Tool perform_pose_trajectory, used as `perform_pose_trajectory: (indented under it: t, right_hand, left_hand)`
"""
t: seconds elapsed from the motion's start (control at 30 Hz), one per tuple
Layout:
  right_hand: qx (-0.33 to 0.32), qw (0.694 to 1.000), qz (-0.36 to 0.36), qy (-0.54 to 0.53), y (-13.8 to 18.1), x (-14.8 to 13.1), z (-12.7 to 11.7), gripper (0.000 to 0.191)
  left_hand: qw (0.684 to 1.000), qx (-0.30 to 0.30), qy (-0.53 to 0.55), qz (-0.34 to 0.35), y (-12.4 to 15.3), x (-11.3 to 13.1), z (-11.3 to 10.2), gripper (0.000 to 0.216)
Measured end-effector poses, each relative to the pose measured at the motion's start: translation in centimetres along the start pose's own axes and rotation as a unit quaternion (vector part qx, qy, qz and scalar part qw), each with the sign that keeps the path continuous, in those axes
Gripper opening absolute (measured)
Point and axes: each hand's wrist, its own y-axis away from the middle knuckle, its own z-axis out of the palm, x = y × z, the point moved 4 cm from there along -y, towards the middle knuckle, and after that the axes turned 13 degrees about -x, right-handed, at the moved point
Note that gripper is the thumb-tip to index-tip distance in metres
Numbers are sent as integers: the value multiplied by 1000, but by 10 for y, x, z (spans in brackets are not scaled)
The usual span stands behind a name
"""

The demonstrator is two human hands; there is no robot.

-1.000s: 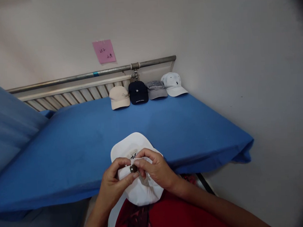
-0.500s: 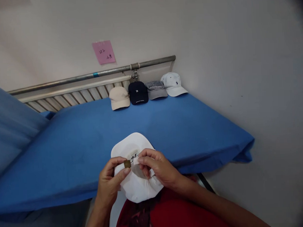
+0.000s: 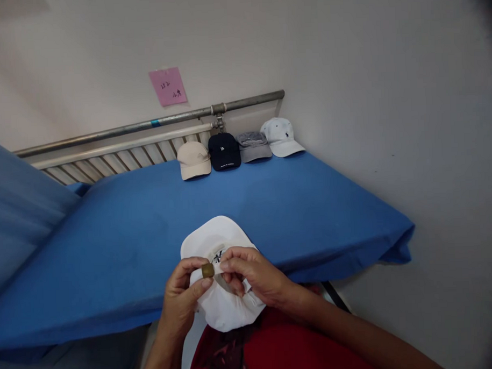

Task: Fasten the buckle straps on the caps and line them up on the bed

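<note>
A white cap (image 3: 215,236) lies over my lap at the near edge of the blue bed, brim pointing away. My left hand (image 3: 181,297) pinches the small brass buckle (image 3: 207,270) of the cap's back strap between thumb and fingers. My right hand (image 3: 251,276) is closed on the white strap (image 3: 218,266) just right of the buckle. Both hands meet over the back of the cap.
Several caps sit in a row at the bed's far end: beige (image 3: 194,159), navy (image 3: 224,151), grey (image 3: 253,145) and white (image 3: 280,136). A metal rail (image 3: 147,124) and slats run behind them. A pink note (image 3: 168,86) hangs on the wall. The blue mattress (image 3: 130,231) spreads left.
The buckle has come up from against the cap into plain view between my left fingertips, and my right hand has slid along the strap beside it.
</note>
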Motion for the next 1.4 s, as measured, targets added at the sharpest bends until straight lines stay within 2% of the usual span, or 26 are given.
perform_pose_trajectory:
  t: [0.9, 1.03, 1.17, 1.27, 1.4]
  right_hand:
    - [-49, 990, 39, -126, -3, 8, 4, 14]
    - [-51, 994, 43, -90, -2, 5, 4, 14]
    - [3, 1000, 1, -12, 3, -5, -1, 13]
    - [20, 1000, -14, 4, 5, -8, -2, 11]
    - [-3, 1000, -16, 6, 4, -8, 0, 13]
  left_hand:
    - [999, -20, -35, -28, 1, -1, 6, 25]
    - [999, -18, -36, -37, 0, 0, 5, 26]
    - [999, 2, -35, -19, 0, 4, 5, 25]
    - [999, -13, -39, -21, 0, 5, 8, 24]
    - [998, -44, -32, -44, 1, 1, 8, 25]
